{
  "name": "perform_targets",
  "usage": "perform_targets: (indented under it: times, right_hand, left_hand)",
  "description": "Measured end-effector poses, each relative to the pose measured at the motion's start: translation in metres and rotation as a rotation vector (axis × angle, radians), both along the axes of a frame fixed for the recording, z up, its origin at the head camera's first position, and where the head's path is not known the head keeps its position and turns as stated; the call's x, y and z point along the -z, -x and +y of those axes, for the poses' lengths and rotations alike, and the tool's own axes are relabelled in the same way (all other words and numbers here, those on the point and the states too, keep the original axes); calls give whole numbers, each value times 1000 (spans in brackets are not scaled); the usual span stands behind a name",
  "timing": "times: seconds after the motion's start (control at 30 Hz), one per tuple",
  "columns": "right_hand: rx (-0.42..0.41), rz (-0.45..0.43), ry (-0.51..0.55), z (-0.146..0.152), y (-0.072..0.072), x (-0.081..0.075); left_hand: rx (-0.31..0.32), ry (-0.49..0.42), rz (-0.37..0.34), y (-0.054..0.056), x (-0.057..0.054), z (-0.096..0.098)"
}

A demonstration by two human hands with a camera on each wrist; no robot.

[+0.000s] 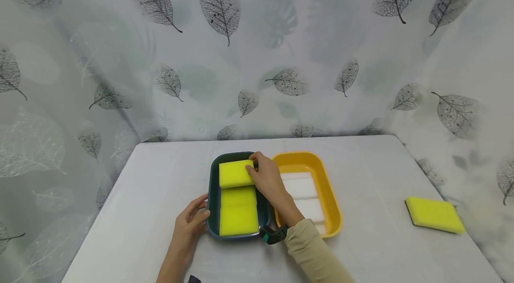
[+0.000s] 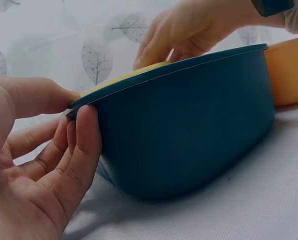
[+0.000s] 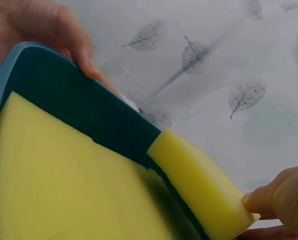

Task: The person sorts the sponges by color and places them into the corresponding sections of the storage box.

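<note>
A dark teal tub (image 1: 213,193) stands on the table with yellow sponges (image 1: 238,220) lying in it. My left hand (image 1: 192,220) pinches the tub's left rim, thumb on top and fingers beneath, as the left wrist view shows. At the tub's far end, my right hand (image 1: 267,178) grips the right end of another yellow sponge (image 1: 234,173). That sponge (image 3: 201,185) is tilted above the others in the right wrist view, its dark underside facing them. The right thumb (image 3: 261,200) presses on its yellow face.
Right beside the teal tub is a yellow-orange tub (image 1: 333,211) holding white sponges (image 1: 301,187), partly covered by my right forearm. A loose yellow sponge (image 1: 435,215) with a dark base lies near the table's right edge. A leaf-patterned curtain (image 1: 257,51) hangs behind the white-covered table (image 1: 168,171).
</note>
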State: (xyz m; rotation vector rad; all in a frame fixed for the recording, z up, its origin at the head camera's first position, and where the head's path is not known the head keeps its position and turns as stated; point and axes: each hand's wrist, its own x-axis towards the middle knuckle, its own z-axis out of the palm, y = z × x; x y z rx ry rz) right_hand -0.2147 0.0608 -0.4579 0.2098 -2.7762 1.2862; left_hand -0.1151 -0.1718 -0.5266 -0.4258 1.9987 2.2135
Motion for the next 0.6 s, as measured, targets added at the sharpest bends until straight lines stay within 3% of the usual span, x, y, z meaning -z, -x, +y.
perform_targets:
  times: [0.6]
  right_hand:
    - [-1, 26, -144, -11, 0, 2]
  left_hand:
    - [5, 6, 3, 0, -2, 0]
